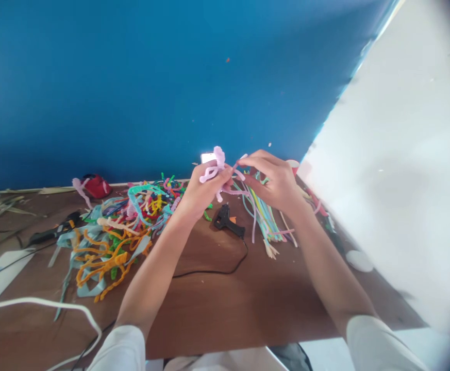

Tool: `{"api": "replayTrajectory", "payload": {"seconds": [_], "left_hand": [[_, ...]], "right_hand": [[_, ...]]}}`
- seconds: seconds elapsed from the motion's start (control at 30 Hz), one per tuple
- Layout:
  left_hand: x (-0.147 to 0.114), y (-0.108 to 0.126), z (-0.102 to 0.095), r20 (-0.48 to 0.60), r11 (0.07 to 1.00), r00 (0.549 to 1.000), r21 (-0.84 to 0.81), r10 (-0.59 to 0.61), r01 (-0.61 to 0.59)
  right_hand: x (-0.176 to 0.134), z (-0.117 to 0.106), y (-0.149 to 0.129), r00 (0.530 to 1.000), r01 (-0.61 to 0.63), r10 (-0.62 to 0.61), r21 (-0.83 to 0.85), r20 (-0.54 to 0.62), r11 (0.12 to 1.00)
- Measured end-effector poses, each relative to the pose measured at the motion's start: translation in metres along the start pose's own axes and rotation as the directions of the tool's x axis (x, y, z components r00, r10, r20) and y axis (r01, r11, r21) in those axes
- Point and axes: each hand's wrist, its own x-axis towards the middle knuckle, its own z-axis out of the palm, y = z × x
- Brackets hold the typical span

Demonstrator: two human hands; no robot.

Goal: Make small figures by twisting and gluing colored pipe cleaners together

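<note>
My left hand (pixel 205 188) is closed around a lilac pipe cleaner shape (pixel 219 157) with looped, bent arms that stick out above and beside the fingers. Close by on the right, my right hand (pixel 273 178) pinches a thin mauve pipe cleaner end (pixel 237 164) between thumb and forefinger, almost touching the left thumb. A loose lilac strand (pixel 253 221) hangs down below the hands. Under them, a black glue gun (pixel 227 219) lies on the brown table (pixel 217 309). Behind the left hand, part of a lit phone screen (pixel 208 157) shows.
To the left spreads a tangled heap of colored pipe cleaners (pixel 120 257), with a red item (pixel 98 186) behind. A bundle of pale pipe cleaners (pixel 267 221) lies right of the glue gun. A white cable (pixel 54 305) crosses the front left. A blue wall (pixel 151 93) stands behind.
</note>
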Motion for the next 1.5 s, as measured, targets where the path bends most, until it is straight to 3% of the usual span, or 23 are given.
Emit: {"api": "replayTrajectory", "payload": {"seconds": [0.17,0.23,0.3,0.4,0.5,0.57,0.6,0.77,0.9,1.0,1.1,1.2,1.5], "left_hand": [[-0.002,0.000,0.001,0.043,0.997,0.999,0.070,0.030,-0.033],[-0.004,0.003,0.000,0.044,0.976,0.995,0.197,0.087,-0.094],[-0.006,0.007,-0.001,0.045,0.918,0.986,0.360,0.158,-0.163],[-0.008,0.011,-0.002,0.071,0.802,0.967,0.545,0.246,-0.244],[-0.009,0.012,0.000,0.081,0.721,0.949,0.632,0.304,-0.284],[-0.008,0.010,0.002,0.053,0.745,0.952,0.610,0.301,-0.270],[-0.008,0.010,0.003,0.037,0.786,0.960,0.566,0.278,-0.250],[-0.003,0.005,0.001,0.033,0.973,0.997,0.216,0.071,-0.076],[0.001,0.000,0.000,0.020,1.000,1.000,0.003,0.000,0.000],[0.002,-0.002,0.000,-0.011,0.999,0.999,-0.019,-0.042,0.042],[0.002,-0.003,0.000,-0.007,0.998,0.998,-0.028,-0.065,0.065],[0.001,-0.002,-0.001,0.006,0.997,0.998,-0.039,-0.066,0.066],[-0.001,-0.002,-0.004,0.090,0.999,0.996,0.038,-0.029,0.026]], "right_hand": [[0.001,0.004,-0.003,0.998,-0.051,0.051,0.006,-0.022,0.999],[0.003,0.007,-0.008,0.990,-0.144,0.144,0.048,-0.007,0.988],[0.004,0.010,-0.013,0.960,-0.281,0.278,0.197,0.042,0.939],[0.005,0.013,-0.019,0.869,-0.483,0.456,0.530,0.192,0.697],[0.006,0.013,-0.022,0.775,-0.582,0.545,0.698,0.321,0.417],[0.006,0.013,-0.022,0.737,-0.604,0.575,0.727,0.355,0.327],[0.007,0.013,-0.022,0.733,-0.604,0.585,0.729,0.349,0.323],[0.007,0.011,-0.025,0.816,-0.531,0.541,0.634,0.204,0.562],[0.005,0.006,-0.024,0.898,-0.409,0.440,0.400,0.017,0.820],[0.003,0.000,-0.019,0.969,-0.225,0.235,0.119,-0.075,0.967],[0.001,-0.004,-0.012,0.998,-0.047,0.049,-0.070,0.036,0.996],[-0.001,-0.003,-0.006,0.996,0.037,-0.024,-0.158,0.081,0.987],[0.000,-0.001,-0.009,0.999,0.006,0.002,-0.193,0.040,0.981]]}}
